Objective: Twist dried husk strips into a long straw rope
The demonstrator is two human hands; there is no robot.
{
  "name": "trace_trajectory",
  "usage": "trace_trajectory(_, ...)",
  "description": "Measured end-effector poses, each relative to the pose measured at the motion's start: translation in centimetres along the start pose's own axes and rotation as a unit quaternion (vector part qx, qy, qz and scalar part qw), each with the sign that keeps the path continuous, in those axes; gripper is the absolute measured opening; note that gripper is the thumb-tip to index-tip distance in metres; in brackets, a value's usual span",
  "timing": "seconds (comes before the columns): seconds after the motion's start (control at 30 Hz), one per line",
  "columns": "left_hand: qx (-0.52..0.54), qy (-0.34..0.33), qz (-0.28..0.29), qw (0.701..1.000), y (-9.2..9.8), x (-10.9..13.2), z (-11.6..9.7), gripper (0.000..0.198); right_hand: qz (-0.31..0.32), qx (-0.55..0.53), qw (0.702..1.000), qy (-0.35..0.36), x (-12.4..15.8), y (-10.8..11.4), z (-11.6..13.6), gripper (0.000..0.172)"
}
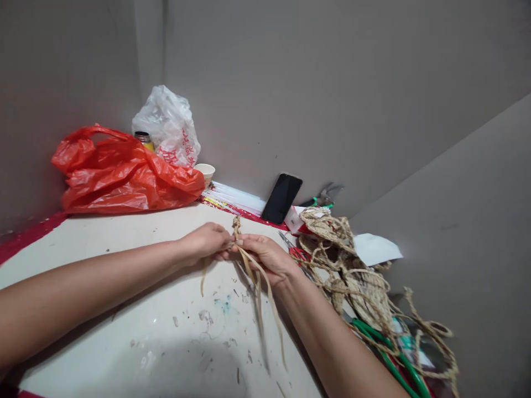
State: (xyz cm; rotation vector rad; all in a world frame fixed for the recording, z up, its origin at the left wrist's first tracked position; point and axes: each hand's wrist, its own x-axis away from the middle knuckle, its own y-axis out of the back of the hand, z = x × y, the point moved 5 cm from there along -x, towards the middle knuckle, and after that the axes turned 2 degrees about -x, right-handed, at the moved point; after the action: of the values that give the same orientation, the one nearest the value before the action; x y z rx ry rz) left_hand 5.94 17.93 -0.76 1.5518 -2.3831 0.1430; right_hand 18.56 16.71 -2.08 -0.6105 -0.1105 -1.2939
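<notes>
A short braid (236, 224) of tan plant fibre sticks up between my two hands, over the white tabletop. My left hand (207, 241) is closed, its fingertips pinching at the base of the braid. From the other side my right hand (263, 255) grips the same braid between thumb and fingers. Long loose fibre strands (269, 298) hang from my right fingers toward me, and a shorter strand hangs below my left hand. The exact spot where the fingers meet is partly hidden.
Coiled straw rope (365, 287) lies heaped at the right, with red-handled scissors (296, 249) and green-handled shears (385, 354) by it. A phone (282, 198) leans on the wall near pliers (327, 194). A red plastic bag (124, 179), a white bag (166, 119) and a paper cup (206, 172) stand at the back.
</notes>
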Motion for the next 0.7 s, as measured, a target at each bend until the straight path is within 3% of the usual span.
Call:
trace_trajectory(0.1, 0.043, 0.063, 0.083, 0.994, -1.61, -0.28, 0.96, 0.009, 0.013, 0.020, 1.000, -0.004, 0.03, 0.13, 0.18, 0.016)
trace_trajectory(0.33, -0.012, 0.033, 0.056, 0.998, -1.11, -0.11, 1.23, 0.014, 0.008, 0.050, 0.999, -0.003, -0.06, 0.66, 0.19, 0.027)
trace_trajectory(0.53, -0.023, 0.029, 0.092, 0.995, -1.23, 0.36, 0.97, 0.017, 0.028, 0.053, 0.998, 0.016, 0.15, 0.41, 0.23, 0.032)
trace_trajectory(0.7, 0.008, 0.073, 0.140, 0.987, -1.26, 0.52, 1.05, 0.017, 0.024, 0.061, 0.998, 0.004, 0.41, 0.37, 0.40, 0.039)
